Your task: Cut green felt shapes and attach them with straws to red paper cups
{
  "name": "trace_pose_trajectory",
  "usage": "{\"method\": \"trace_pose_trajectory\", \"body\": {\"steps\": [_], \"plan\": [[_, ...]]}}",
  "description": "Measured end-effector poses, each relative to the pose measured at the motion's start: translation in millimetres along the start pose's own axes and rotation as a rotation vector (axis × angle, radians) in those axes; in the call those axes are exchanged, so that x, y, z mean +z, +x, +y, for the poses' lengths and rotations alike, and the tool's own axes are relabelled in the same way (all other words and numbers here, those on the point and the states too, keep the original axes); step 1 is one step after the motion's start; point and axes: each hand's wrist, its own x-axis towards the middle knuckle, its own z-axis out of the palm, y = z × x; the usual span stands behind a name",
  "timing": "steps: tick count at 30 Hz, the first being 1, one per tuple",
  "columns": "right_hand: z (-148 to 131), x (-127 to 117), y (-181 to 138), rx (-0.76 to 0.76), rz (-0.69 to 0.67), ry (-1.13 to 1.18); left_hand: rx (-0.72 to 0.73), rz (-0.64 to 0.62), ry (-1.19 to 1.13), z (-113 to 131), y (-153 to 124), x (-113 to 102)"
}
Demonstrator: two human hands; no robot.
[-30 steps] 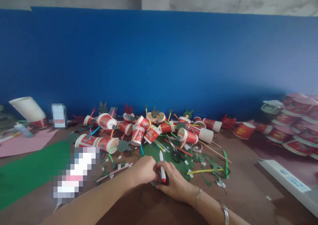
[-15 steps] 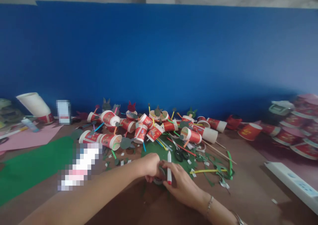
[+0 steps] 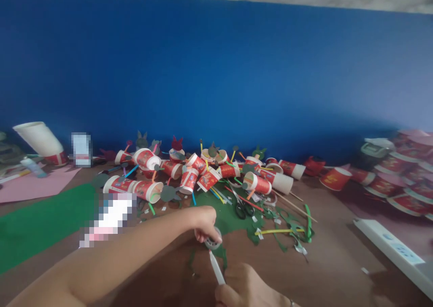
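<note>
My left hand (image 3: pixel 203 222) reaches in from the lower left and is closed on a small round tape roll (image 3: pixel 213 241) that rests on the brown table (image 3: pixel 338 253). My right hand (image 3: pixel 246 289) sits low at the bottom edge, closed around a white marker pen (image 3: pixel 216 267) that points up toward the roll. A piece of green paper (image 3: pixel 233 214) lies just beyond the roll, with black scissors (image 3: pixel 244 209) on it.
A heap of red-and-white paper cups (image 3: pixel 189 176) with coloured straws lies behind. A green sheet (image 3: pixel 37 228) and a pink sheet (image 3: pixel 30 187) are at the left. More cups (image 3: pixel 402 180) and a white power strip (image 3: pixel 392 248) are at the right. A blue wall (image 3: pixel 216 72) stands behind.
My right hand has pulled back toward me and down with the marker, away from the roll. My left hand stays on the roll. The view has tipped slightly.
</note>
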Motion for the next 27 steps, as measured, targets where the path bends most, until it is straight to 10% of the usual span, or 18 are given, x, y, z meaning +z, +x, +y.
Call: {"method": "trace_pose_trajectory", "body": {"steps": [27], "plan": [[7.7, 18.1, -8.3, -0.159, 0.112, -0.025, 0.323, 0.232, 0.506, -2.2, -22.6, -7.8]]}}
